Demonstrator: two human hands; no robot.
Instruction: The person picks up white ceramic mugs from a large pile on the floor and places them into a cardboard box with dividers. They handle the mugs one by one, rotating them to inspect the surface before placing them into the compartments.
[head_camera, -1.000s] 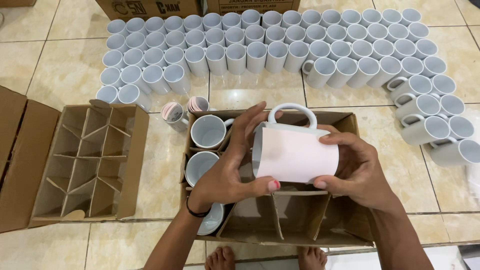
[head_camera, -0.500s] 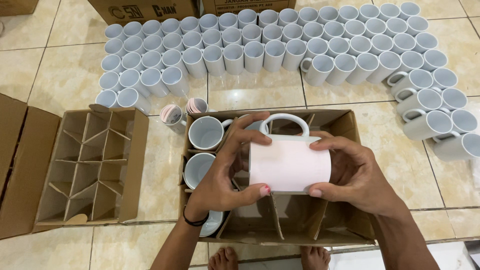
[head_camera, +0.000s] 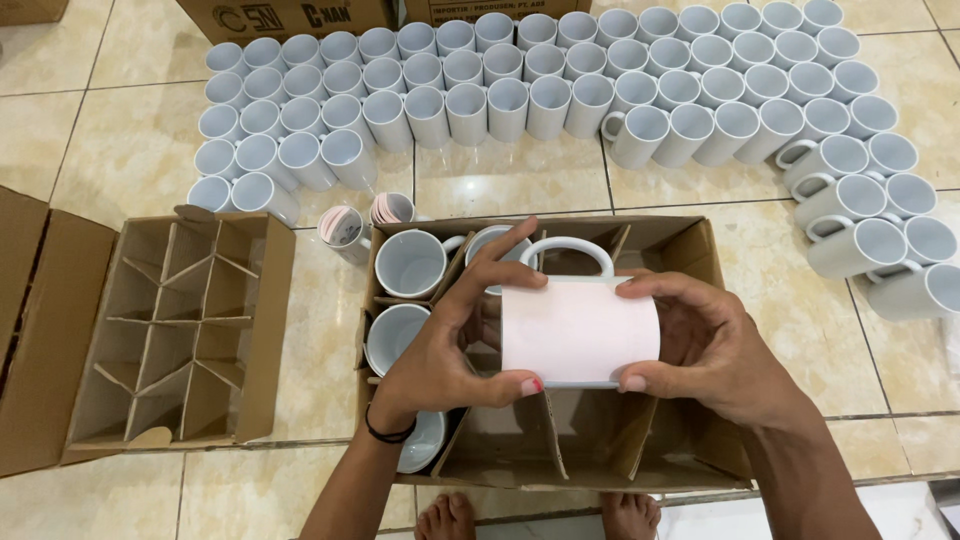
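Looking down at my own 2 hands over a tiled floor. I'm holding a white mug on its side betw. both hands, handle pointing up & away from me. My left hand is partly curled around the mug's left end: thumb under the lower left corner, fingers spread over the top left edge; a dark band sits on that wrist. My right hand cups the right end the same way, thumb at the lower right corner, fingers arched over the top right edge. Neither hand is clenched; both grip the mug by its ends. The mug hovers above the middle of an open cardboard box w/ cardboard dividers, right in front of me. In the box's left compartments are 4 more white mugs standing mouth-up, one partly hidden behind my left fingers and one under my wrist; the cells on the right & near side show bare cardboard. To the left, on the floor, lies a second open box w/ a divider grid, its cells showing only cardboard. Betw. the 2 boxes, near their far corners, 2 mugs with pinkish print lie tilted. Beyond, many white mugs in rows cover the floor, curving down the right side. More cartons sit at the far edge. My bare toes show at the bottom.
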